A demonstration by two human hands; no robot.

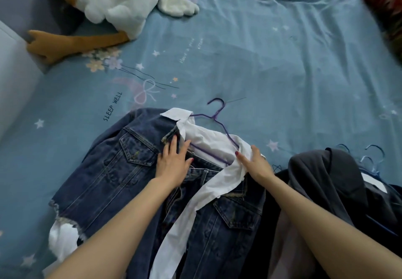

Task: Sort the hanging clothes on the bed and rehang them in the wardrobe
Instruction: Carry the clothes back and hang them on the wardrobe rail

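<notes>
A dark denim jacket (121, 170) lies open on a blue bed sheet (282, 61), with a white shirt (208, 139) inside it on a purple wire hanger (215, 115). The left hand (171, 163) presses flat on the jacket's front, fingers straight. The right hand (254, 163) grips the shirt's white front edge (fingers curled under). Dark clothes (326, 180) lie piled beside it on the right. A white plush duck (121, 2) sits at the far left.

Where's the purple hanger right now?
Head view, centre: the purple hanger lies on the blue bedsheet, threaded into the white shirt atop the denim jacket, hook pointing away, between the left hand and right hand.
</notes>
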